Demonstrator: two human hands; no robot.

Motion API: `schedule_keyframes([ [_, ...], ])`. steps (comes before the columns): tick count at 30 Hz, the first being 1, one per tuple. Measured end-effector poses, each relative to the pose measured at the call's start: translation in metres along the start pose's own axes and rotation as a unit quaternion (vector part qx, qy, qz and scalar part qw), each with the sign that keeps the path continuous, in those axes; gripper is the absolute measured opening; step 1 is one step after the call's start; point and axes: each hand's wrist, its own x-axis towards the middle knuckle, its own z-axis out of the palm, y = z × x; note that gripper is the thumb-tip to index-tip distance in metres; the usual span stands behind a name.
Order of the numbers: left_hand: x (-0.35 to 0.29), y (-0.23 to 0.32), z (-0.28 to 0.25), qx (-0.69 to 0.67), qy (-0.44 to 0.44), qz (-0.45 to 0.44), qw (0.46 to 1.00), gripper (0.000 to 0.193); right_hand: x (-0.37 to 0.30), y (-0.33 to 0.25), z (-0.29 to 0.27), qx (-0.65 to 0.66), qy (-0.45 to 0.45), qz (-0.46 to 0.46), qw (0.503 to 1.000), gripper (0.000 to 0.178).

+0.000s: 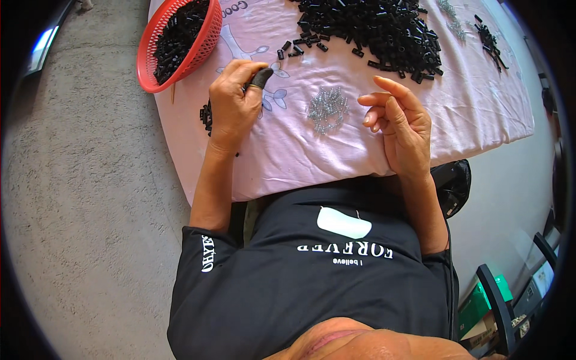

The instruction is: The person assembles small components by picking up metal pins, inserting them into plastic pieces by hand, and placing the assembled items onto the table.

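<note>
My left hand point(234, 105) is closed above the left part of the table, with a black finger cot point(261, 77) on its thumb. A bit of black shows between its curled fingers, too hidden to name. Next to its wrist lies a small group of black pieces point(206, 118), partly covered by the hand. My right hand point(403, 126) hovers over the cloth with bent fingers apart and nothing visible in them. Between both hands, nearer the right one, sits a small heap of shiny metal springs point(328, 110).
A large heap of small black plastic parts point(375, 33) covers the table's far side. At the far left corner stands a red basket point(213, 36) of black parts. More springs point(453, 24) and thin black pieces point(491, 45) lie far right on the pink cloth point(288, 162).
</note>
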Motion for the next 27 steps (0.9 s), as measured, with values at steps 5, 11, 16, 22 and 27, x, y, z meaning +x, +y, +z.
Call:
schedule_keyframes([
  [5,-0.001,-0.026,-0.005,0.068,0.011,-0.014,0.998,0.030,-0.001,-0.001,0.000,-0.008,0.007,0.007,1.000,0.031],
  [11,0.017,-0.024,0.008,0.153,-0.009,0.040,0.987,0.038,0.000,0.000,0.002,-0.023,0.011,0.012,1.000,0.028],
  [16,0.029,-0.020,0.029,0.169,-0.028,0.059,0.983,0.031,0.000,0.000,0.002,-0.018,0.006,0.008,1.000,0.028],
  [22,0.028,-0.013,0.028,0.220,-0.098,-0.006,0.971,0.028,0.000,-0.001,0.003,-0.029,0.012,0.016,0.999,0.026],
  [27,0.019,0.010,0.026,0.087,-0.078,0.045,0.992,0.025,0.000,-0.003,0.006,-0.112,0.021,0.004,0.993,0.025],
])
